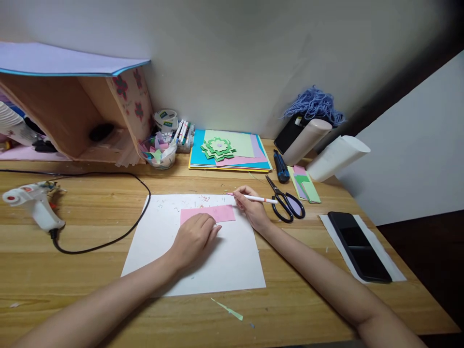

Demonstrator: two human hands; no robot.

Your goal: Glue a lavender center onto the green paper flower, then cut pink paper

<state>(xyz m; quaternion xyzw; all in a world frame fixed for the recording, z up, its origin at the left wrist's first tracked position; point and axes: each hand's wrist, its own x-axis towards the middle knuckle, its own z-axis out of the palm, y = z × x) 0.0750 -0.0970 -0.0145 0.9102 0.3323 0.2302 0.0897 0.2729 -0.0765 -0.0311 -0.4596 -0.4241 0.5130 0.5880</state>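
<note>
A pink paper strip (225, 213) lies near the top of a large white sheet (155, 256) on the wooden table. My left hand (194, 238) rests over the strip's lower edge, fingers curled and pressed on it; part of the strip is hidden beneath. Just right of the strip, my right hand (250, 207) is closed around a slim white marker pen (261, 198) with an orange band. The pen's pinkish end points left, close above the strip's upper right corner. Black-handled scissors (284, 200) lie on the table past the pen's other end.
A glue gun (36, 205) with its black cord is at left. Behind stand an open box (132, 106), a tub of paper scraps (159, 154) and stacked coloured paper (197, 150) bearing a green paper flower (218, 148). A blue cutter (281, 166) and phone (358, 246) lie right.
</note>
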